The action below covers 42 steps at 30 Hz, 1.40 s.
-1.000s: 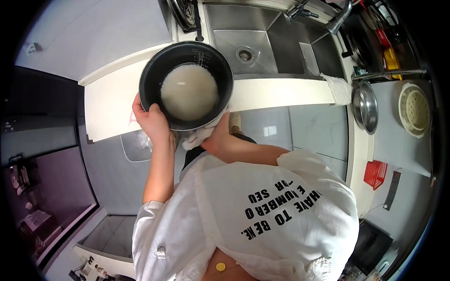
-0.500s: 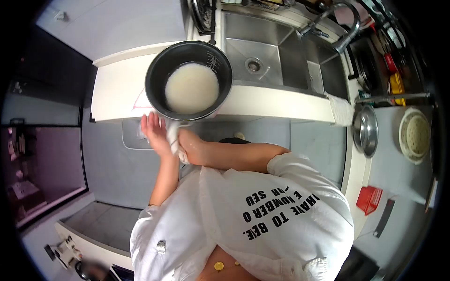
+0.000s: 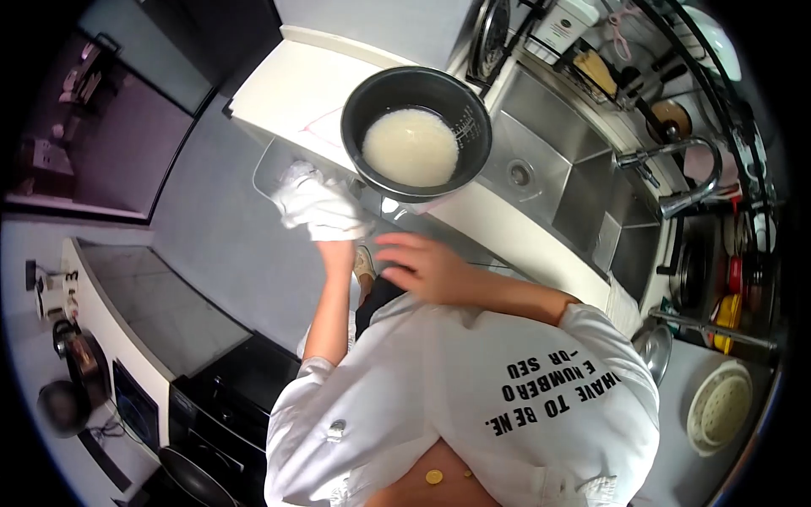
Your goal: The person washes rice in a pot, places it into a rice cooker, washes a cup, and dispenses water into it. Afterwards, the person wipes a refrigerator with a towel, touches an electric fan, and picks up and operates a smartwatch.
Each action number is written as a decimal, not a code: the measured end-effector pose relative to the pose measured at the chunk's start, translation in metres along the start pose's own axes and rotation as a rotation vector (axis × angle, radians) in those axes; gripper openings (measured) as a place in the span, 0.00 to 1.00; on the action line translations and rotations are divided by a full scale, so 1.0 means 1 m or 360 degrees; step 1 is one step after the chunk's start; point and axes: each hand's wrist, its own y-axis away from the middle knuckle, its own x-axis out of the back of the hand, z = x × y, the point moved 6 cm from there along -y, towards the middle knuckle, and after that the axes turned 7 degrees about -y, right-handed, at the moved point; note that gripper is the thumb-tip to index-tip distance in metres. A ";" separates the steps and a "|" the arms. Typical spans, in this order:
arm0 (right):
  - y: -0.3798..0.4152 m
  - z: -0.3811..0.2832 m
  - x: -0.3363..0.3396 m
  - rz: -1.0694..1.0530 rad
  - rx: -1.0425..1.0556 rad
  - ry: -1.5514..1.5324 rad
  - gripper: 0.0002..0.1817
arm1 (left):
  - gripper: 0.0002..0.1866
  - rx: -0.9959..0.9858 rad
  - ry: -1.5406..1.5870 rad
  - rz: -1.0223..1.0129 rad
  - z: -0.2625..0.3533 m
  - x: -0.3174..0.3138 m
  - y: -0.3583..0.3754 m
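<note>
A white cloth (image 3: pixel 314 203) is bunched over my left hand, which hides the fingers; only the wrist shows below it. To the right of the cloth, my right hand (image 3: pixel 427 266) is slightly blurred, its fingers spread and nothing in them. Beyond both hands, a dark inner pot (image 3: pixel 359 156) stands on the white counter near its front edge. Whitish rice (image 3: pixel 410 148) in cloudy water lies in the pot, and level marks show on its inner wall. Neither hand touches the pot.
The steel sink (image 3: pixel 549 182) with its curved tap (image 3: pixel 718 160) lies right of the pot. A dish rack (image 3: pixel 743 101) stands behind it. A pale colander (image 3: pixel 720 407) and a metal bowl (image 3: pixel 652 351) sit at the right. Pans and a black stove (image 3: pixel 241 380) are at lower left.
The white cloth has gone from my right hand to over my left hand. My right hand has drawn away and opened. The view has turned, so the pot appears further right.
</note>
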 end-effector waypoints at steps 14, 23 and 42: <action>-0.026 0.100 0.142 0.1219 -0.0456 -0.0595 0.32 | 0.35 0.0167 0.0645 0.0031 0.006 -0.092 -0.019; -0.030 0.084 0.143 0.1364 -0.0563 -0.0608 0.34 | 0.25 -0.0212 0.0939 -0.0848 0.029 -0.083 -0.179; -0.036 0.068 0.104 0.2203 -0.0597 -0.0647 0.30 | 0.25 0.0216 0.0961 -0.2266 0.028 -0.220 -0.246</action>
